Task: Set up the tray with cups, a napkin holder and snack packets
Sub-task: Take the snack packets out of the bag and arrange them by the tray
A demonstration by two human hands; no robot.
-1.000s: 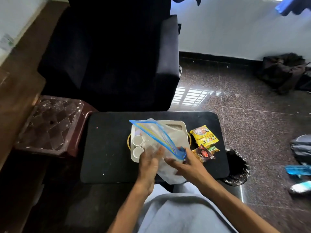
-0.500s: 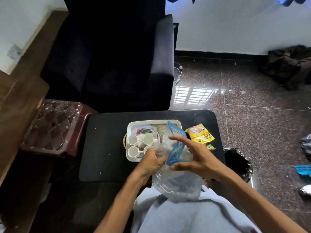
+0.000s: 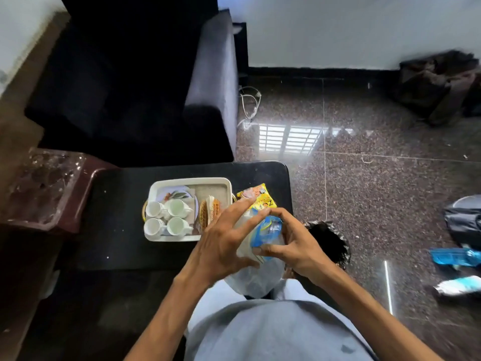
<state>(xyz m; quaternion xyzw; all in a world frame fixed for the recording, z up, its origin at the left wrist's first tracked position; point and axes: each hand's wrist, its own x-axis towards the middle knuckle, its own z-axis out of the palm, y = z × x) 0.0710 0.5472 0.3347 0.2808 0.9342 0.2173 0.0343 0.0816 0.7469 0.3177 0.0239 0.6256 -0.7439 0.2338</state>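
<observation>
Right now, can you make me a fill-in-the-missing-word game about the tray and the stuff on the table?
1. The number of white cups standing in the tray is ____.
2. The yellow snack packet lies on the table, to the ____ of the tray.
3. Both hands, the left hand and the right hand, hold a clear plastic bag with a ____ zip edge.
4. The napkin holder stands ____ the tray.

Missing words: four; right; blue; inside
</observation>
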